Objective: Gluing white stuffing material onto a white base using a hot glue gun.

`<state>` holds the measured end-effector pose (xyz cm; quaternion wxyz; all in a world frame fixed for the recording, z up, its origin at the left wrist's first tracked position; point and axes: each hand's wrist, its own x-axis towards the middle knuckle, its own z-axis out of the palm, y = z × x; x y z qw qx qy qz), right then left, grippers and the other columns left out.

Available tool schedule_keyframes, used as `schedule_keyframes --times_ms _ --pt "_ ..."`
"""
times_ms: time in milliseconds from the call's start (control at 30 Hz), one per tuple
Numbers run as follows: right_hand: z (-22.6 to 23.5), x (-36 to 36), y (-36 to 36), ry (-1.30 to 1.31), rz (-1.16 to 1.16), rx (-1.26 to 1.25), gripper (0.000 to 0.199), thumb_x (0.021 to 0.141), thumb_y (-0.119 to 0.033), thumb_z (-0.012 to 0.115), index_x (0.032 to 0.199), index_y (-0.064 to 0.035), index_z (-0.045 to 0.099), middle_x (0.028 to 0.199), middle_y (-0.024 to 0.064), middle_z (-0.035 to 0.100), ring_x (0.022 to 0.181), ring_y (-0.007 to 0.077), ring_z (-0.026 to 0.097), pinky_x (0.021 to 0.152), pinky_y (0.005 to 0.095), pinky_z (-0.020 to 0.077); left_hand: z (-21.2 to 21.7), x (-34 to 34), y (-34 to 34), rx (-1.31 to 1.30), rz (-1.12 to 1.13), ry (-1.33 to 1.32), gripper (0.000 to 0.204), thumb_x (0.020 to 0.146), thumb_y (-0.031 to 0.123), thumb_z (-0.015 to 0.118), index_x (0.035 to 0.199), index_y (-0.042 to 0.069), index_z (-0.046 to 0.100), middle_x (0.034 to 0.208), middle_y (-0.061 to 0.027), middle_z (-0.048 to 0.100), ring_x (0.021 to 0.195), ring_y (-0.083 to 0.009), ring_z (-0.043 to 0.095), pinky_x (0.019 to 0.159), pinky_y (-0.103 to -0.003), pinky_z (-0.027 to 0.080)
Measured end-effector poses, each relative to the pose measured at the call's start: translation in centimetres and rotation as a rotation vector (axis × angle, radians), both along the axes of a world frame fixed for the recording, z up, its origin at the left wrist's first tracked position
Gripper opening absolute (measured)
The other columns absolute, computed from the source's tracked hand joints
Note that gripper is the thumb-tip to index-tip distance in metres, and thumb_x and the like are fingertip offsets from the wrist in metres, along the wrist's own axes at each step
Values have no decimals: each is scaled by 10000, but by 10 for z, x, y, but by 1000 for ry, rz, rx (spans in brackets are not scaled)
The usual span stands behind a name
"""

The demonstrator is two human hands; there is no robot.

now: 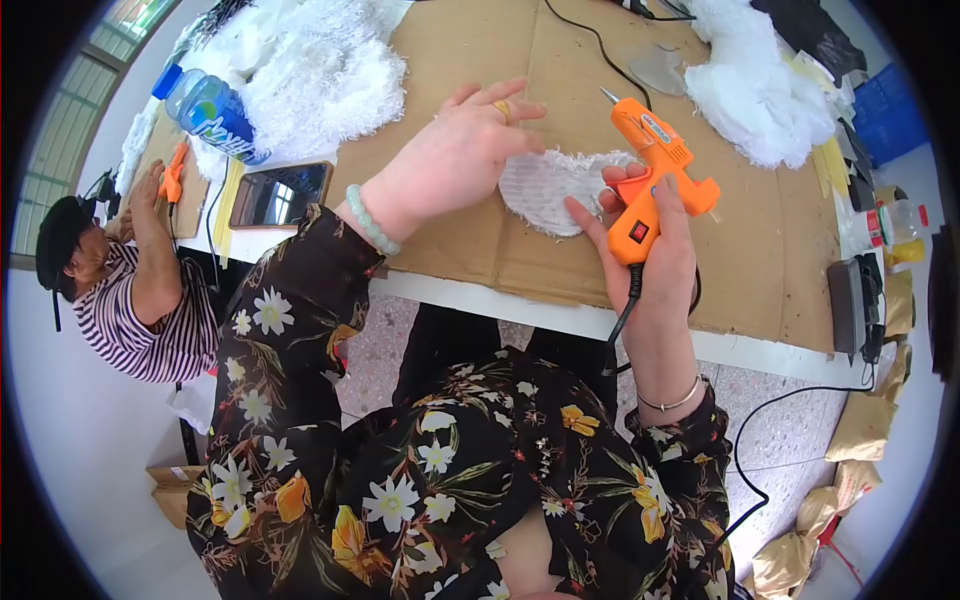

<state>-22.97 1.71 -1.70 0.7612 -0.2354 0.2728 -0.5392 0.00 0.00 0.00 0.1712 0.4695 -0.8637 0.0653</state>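
Observation:
My right hand (668, 250) is wrapped round an orange hot glue gun (655, 150), whose nozzle points up and to the left, away from me. A black cord runs from the bottom of its handle. Beneath and just left of the gun, a rounded white piece of fuzzy-edged fabric (550, 195) lies on the cardboard (455, 235). Over the fabric's upper left edge hovers my left hand (475, 145), its fingers loosely spread and nothing visible in them. Its fingertips partly cover the fabric's edge; I cannot tell whether they touch it.
White shaggy material is heaped at the back left (320, 90) and back right (755, 95). A blue-labelled bottle (215, 115) and a phone (282, 195) are on the left. Further left, a person in a striped top (135, 300) sits near another orange glue gun (174, 172).

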Motion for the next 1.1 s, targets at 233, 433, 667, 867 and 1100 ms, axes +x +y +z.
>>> schedule_keyframes --times_ms 233,433,667,867,1100 --pt "5 1 2 -1 -20 19 275 1034 -288 441 1135 -45 522 1028 99 606 889 168 568 999 558 464 5 14 2 109 208 345 220 858 65 576 1034 72 708 960 -120 680 989 -308 604 859 -390 487" --pt "0 2 1 9 1 -27 340 1029 -349 455 1149 -41 534 1088 102 607 931 148 575 947 468 505 -2 13 1 158 235 311 160 862 143 622 934 44 725 869 -103 679 875 -301 591 812 -393 491" --pt "1 2 0 12 8 -30 342 1029 -350 455 1153 -41 537 1085 106 611 928 146 579 944 472 506 -9 11 -1 138 248 286 170 861 117 583 903 32 725 884 -112 689 891 -309 602 826 -398 493" --pt "5 2 2 7 -7 -4 262 1031 -278 437 1125 -48 519 1049 105 600 894 170 562 1002 564 454 -12 3 -1 168 282 447 169 815 141 600 836 43 736 829 -122 702 852 -340 616 823 -416 502" --pt "10 -1 4 74 20 -222 351 1022 -324 469 1157 -6 530 1057 144 618 919 174 596 940 473 512 -13 4 -7 254 341 461 209 844 186 674 923 -2 716 839 -136 695 789 -278 662 721 -354 520"
